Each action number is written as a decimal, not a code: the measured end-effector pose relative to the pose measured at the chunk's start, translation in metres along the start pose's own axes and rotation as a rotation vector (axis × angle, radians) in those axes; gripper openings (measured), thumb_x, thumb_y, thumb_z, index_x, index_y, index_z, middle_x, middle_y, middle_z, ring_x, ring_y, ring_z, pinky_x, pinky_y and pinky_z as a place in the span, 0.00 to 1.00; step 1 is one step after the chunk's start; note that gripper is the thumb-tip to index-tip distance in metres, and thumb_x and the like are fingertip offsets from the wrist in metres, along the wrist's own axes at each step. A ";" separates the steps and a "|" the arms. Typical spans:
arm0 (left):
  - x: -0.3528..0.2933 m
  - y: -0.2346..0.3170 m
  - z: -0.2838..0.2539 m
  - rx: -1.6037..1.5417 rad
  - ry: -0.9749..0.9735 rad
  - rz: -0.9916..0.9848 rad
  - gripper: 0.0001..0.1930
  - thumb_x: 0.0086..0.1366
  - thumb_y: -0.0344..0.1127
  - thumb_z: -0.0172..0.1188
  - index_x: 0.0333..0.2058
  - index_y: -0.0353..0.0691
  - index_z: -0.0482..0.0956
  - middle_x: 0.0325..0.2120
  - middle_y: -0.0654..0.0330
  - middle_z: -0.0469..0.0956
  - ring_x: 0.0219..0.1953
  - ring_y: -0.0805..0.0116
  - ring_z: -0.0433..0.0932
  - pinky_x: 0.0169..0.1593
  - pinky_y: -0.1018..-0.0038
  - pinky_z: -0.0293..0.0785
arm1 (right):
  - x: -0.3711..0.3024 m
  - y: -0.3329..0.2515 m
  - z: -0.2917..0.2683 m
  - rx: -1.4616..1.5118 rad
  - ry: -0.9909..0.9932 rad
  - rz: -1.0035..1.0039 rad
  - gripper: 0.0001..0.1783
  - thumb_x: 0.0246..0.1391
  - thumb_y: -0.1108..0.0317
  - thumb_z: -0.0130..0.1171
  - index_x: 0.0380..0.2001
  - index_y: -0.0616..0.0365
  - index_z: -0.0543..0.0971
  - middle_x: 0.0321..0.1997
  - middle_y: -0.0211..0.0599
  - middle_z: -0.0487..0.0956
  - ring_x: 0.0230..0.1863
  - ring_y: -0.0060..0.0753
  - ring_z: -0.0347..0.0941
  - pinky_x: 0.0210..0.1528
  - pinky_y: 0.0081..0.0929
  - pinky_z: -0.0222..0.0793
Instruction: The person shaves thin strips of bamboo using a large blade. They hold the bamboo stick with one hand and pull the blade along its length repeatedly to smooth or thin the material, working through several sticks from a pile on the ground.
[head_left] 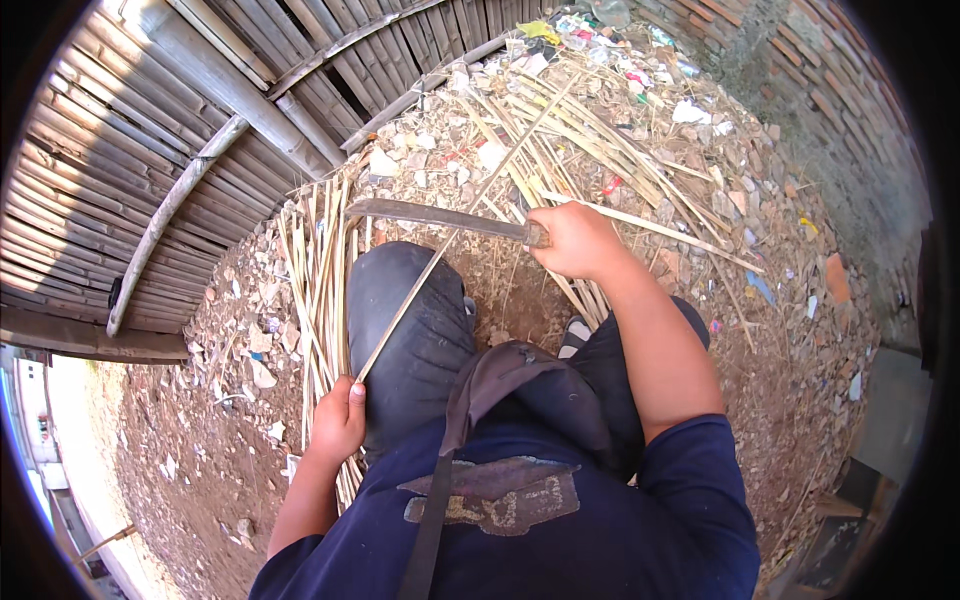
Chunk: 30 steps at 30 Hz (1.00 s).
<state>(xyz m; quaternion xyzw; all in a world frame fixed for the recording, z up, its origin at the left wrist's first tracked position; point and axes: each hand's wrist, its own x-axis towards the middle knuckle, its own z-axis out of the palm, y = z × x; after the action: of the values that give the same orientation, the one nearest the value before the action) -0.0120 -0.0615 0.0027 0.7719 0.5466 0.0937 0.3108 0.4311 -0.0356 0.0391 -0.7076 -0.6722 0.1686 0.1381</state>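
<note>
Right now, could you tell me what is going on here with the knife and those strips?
A person sits on rubble-strewn ground beside a bamboo fence. The right hand grips the handle of a long knife, its blade held across a thin bamboo strip. The left hand pinches the near end of that strip, which runs over the left knee. A bundle of cut strips lies on the ground at the left, and more lie scattered ahead.
</note>
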 end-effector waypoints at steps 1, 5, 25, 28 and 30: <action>0.001 -0.002 0.002 -0.001 -0.003 -0.001 0.18 0.78 0.46 0.47 0.36 0.36 0.71 0.23 0.39 0.76 0.30 0.31 0.76 0.34 0.50 0.71 | 0.001 0.000 0.002 0.001 -0.003 0.002 0.18 0.50 0.58 0.69 0.43 0.52 0.84 0.32 0.53 0.83 0.40 0.58 0.81 0.43 0.47 0.76; 0.010 -0.011 -0.002 0.029 -0.026 0.074 0.21 0.80 0.47 0.43 0.35 0.34 0.71 0.21 0.45 0.73 0.25 0.44 0.76 0.32 0.57 0.70 | 0.010 0.018 0.012 0.059 -0.074 0.071 0.20 0.49 0.58 0.69 0.46 0.50 0.84 0.39 0.53 0.84 0.44 0.55 0.81 0.48 0.47 0.76; 0.020 0.002 -0.015 0.130 -0.085 0.060 0.17 0.77 0.45 0.49 0.35 0.35 0.70 0.23 0.36 0.76 0.30 0.29 0.76 0.34 0.44 0.70 | 0.009 -0.023 0.013 -0.002 -0.139 0.026 0.15 0.45 0.64 0.65 0.38 0.53 0.83 0.33 0.49 0.83 0.41 0.58 0.81 0.44 0.47 0.77; 0.028 -0.001 -0.012 0.121 -0.122 0.052 0.18 0.77 0.45 0.49 0.35 0.34 0.70 0.23 0.36 0.76 0.31 0.29 0.76 0.35 0.45 0.70 | 0.027 0.026 0.032 0.166 -0.076 0.211 0.17 0.48 0.62 0.67 0.42 0.56 0.84 0.35 0.51 0.84 0.42 0.58 0.81 0.47 0.47 0.77; 0.029 0.003 -0.016 0.144 -0.121 0.066 0.18 0.77 0.45 0.49 0.34 0.34 0.70 0.23 0.36 0.76 0.31 0.29 0.76 0.35 0.45 0.70 | 0.024 0.037 0.033 0.123 -0.022 0.173 0.18 0.48 0.61 0.67 0.43 0.57 0.83 0.35 0.52 0.84 0.42 0.58 0.81 0.47 0.47 0.77</action>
<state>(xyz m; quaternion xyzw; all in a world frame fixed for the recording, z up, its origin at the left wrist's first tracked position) -0.0062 -0.0294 0.0113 0.8140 0.5067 0.0176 0.2836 0.4515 -0.0148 -0.0078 -0.7512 -0.5984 0.2285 0.1590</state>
